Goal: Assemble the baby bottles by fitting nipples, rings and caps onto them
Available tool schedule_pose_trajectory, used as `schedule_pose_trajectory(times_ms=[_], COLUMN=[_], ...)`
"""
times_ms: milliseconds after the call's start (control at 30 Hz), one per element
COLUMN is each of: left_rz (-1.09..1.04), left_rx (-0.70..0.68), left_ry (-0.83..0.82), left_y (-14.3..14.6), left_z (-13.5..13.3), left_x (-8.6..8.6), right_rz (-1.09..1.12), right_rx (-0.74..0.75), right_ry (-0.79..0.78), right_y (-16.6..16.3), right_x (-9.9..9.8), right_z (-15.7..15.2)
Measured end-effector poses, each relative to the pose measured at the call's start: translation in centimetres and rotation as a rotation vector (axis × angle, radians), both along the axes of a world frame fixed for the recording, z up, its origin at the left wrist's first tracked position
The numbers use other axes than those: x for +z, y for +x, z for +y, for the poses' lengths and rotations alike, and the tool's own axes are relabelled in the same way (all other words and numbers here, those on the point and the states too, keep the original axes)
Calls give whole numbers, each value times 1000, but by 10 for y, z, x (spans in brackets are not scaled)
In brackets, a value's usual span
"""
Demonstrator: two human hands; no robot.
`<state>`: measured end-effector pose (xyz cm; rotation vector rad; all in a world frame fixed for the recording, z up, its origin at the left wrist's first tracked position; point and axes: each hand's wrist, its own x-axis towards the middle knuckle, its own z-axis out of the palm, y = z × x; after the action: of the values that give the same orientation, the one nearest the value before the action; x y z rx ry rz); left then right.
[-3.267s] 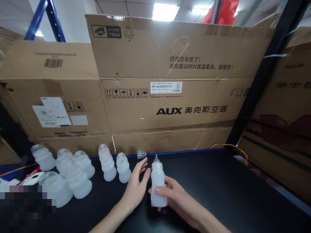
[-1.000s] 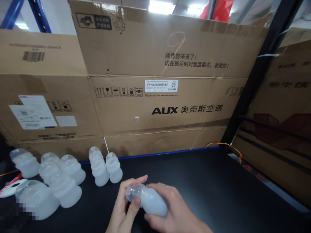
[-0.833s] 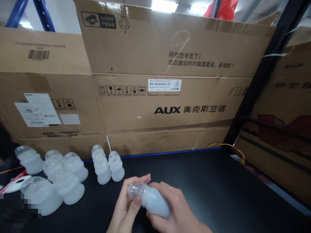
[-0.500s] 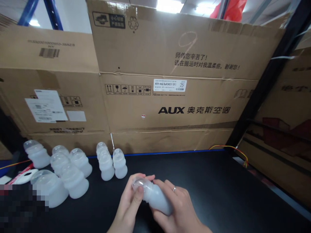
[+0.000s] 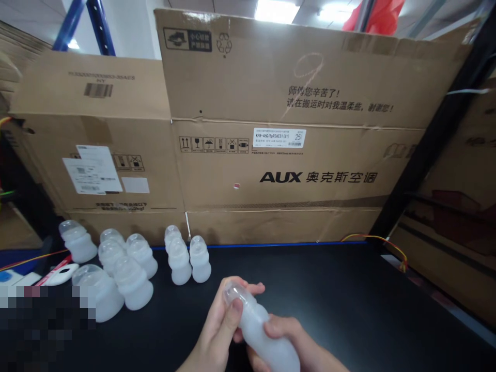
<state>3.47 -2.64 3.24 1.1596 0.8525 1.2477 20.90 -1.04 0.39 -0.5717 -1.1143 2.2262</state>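
A frosted white baby bottle [image 5: 258, 325] with a clear dome cap is held tilted above the black table, cap end up and to the left. My left hand [image 5: 220, 325] is closed around the capped end, thumb on the cap and index finger stretched past it. My right hand [image 5: 289, 336] grips the body lower down, its thumb on the upper side and the other fingers underneath, mostly hidden. Ahead and to the left, a small group of similar capped bottles [image 5: 180, 261] stands upright on the table.
Further left stand several more bottles [image 5: 133, 283], one wider bottle [image 5: 98, 294] among them. Behind them is a tall cardboard wall [image 5: 217, 175]. A white-and-red tool [image 5: 60, 274] lies at the left. Red and yellow wires [image 5: 382, 240] run along the table's [image 5: 349, 289] back right edge.
My right hand has shifted down the bottle, and its thumb now lies across the body. More of the bottle shows. The view has swung slightly left.
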Motion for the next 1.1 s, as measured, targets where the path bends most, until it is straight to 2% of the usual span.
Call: schedule_pose_trajectory(times_ms=[167,267,333,400,467,500,567,633,733,800,900,967,1033,1100], left_rz=[25,15,-31,-59,-53,-40,-13,3,-32,-79,-141,-150,-109,-34], left_rx=[8,69,163,226,214,188,128,72,12,-11,-40,-36,13,68], left_ry=[115,79,53,48,30,22,20,33,54,50,3,-36,-59,-30], left_y=[1,-1,-5,-9,-13,-15,-19,-22,-23,-20,-14,-10,-8,-8], left_z=[8,16,22,28,33,35,37,36,30,23,13,6,2,1], left_x=[-1,-5,-7,-10,-14,-16,-20,-19,-10,-4,-5,-13,-21,-24], right_rz=[-31,-206,-426,-696,-902,-956,-939,-770,-381,-198,-102,-132,-249,-429], right_rx=[54,-93,-311,-509,-606,-611,-609,-543,-292,-145,-129,-186,-240,-286], right_ry=[46,155,369,676,908,955,888,628,221,126,115,183,352,641], right_y=[1,-1,-3,-4,-3,-2,0,1,2,1,-3,-6,-9,-10], right_x=[-6,1,10,19,25,26,24,17,3,-4,-9,-10,-7,-2], right_z=[6,7,5,3,-1,-2,-3,-2,5,7,4,-1,-5,-5])
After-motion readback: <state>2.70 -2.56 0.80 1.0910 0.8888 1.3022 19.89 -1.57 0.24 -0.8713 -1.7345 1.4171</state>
